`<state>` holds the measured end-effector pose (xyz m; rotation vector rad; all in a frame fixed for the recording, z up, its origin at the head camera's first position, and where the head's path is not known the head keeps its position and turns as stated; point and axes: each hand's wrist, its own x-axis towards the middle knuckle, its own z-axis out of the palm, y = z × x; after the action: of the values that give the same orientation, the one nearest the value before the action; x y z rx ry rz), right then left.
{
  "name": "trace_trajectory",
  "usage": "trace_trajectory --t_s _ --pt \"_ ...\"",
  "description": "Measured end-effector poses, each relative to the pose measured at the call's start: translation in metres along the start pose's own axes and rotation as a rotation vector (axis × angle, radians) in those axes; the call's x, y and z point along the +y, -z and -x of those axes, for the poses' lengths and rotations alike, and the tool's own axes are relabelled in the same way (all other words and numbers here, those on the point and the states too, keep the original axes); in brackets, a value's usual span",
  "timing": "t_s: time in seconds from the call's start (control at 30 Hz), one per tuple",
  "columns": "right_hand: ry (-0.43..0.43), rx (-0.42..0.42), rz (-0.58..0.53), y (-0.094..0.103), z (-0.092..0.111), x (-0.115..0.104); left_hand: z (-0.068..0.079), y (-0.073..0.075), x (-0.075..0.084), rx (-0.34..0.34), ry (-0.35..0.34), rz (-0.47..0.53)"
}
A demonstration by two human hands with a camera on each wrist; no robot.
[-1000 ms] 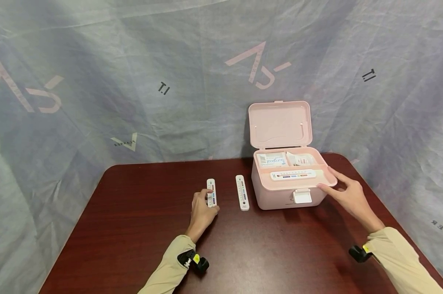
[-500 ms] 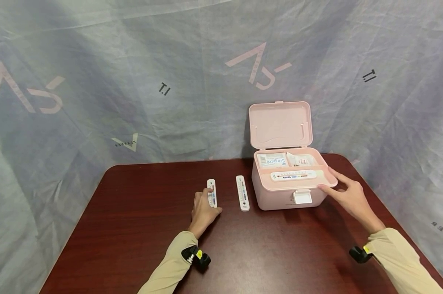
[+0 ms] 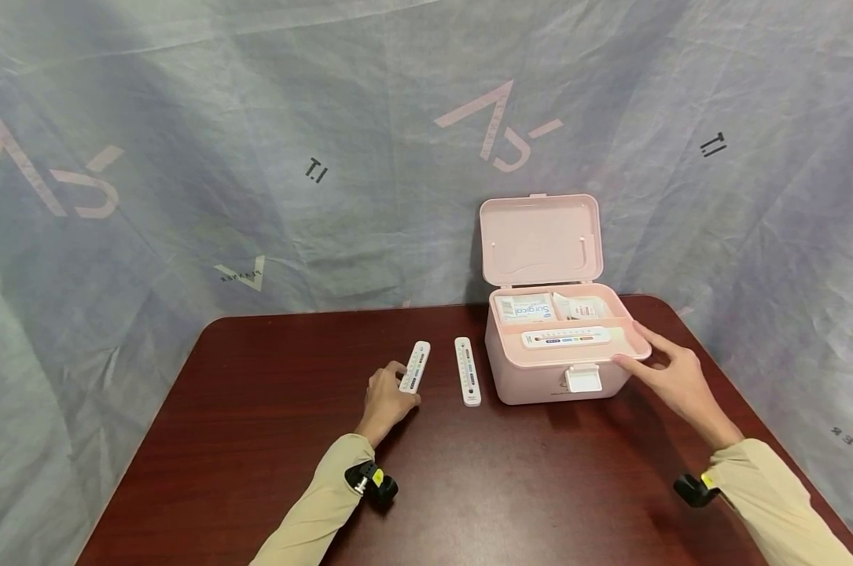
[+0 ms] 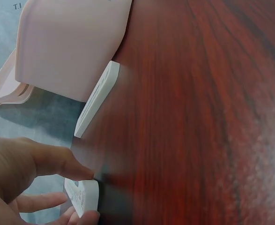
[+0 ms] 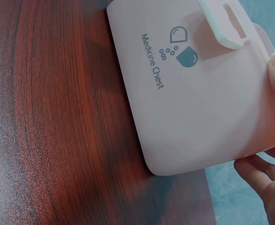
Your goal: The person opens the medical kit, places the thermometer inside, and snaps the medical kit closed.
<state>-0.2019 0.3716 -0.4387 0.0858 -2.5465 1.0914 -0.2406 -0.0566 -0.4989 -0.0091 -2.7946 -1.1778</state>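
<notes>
My left hand (image 3: 387, 397) pinches the near end of a white strip thermometer (image 3: 417, 365), which slants away to the right. In the left wrist view, the thumb presses one edge of that thermometer (image 4: 88, 194) and fingertips meet the other. A second thermometer (image 3: 467, 372) lies on the table between this hand and a pink medicine box (image 3: 532, 385). The box's lid (image 3: 539, 240) stands up, and a third thermometer (image 3: 566, 337) lies across its front tray. My right hand (image 3: 674, 381) grips the box's right side, thumb at the front corner rim, fingers along the side wall (image 5: 254, 140).
A white packet marked "Surgical" (image 3: 525, 307) and a smaller packet (image 3: 579, 306) sit in the box's rear compartments. A white latch (image 3: 583, 378) hangs at its front. The dark red wooden table (image 3: 270, 440) ends at a grey cloth backdrop (image 3: 369, 196).
The left hand's thermometer has turned from nearly straight to slanting, its far end swinging right. The left hand has shifted slightly back left. The right hand and box stay put.
</notes>
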Motion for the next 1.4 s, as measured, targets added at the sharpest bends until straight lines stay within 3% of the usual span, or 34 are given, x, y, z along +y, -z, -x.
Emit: trace_trajectory --t_s 0.3,0.6,1.4 --pt "0.003 0.001 0.015 -0.001 0.0 0.0 -0.001 0.002 -0.002 -0.01 0.012 -0.014" --pt "0.01 0.008 0.005 0.001 0.001 0.002 -0.003 -0.001 -0.006 -0.002 -0.058 0.02" --pt "0.012 0.015 0.007 -0.003 0.0 0.004 -0.005 0.011 0.003 -0.042 -0.103 0.045"
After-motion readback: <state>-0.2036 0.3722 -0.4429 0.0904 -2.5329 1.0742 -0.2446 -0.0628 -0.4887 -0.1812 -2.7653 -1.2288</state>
